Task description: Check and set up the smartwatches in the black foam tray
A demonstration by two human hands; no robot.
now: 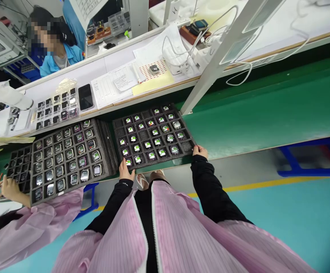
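Note:
A dark grey foam tray (143,135) lies tilted on the green bench top, close to its front edge. Square watch bodies with lit green-and-white screens, such as one watch (148,144), fill most of its compartments; a few compartments hold nothing. My left hand (126,170) grips the tray's front left corner, its thumb pointing right along the near side. At the front right corner, my right hand (200,151) has its fingers closed on the tray's edge. The undersides of both grips are hidden.
Left of my tray stands a stack of foam trays (106,151) holding more watches. A co-worker's hands (10,189) are beyond it. A white shelf (105,66) carries papers, a phone (85,96) and a clear parts tray (57,110). A metal post (207,81) rises behind right.

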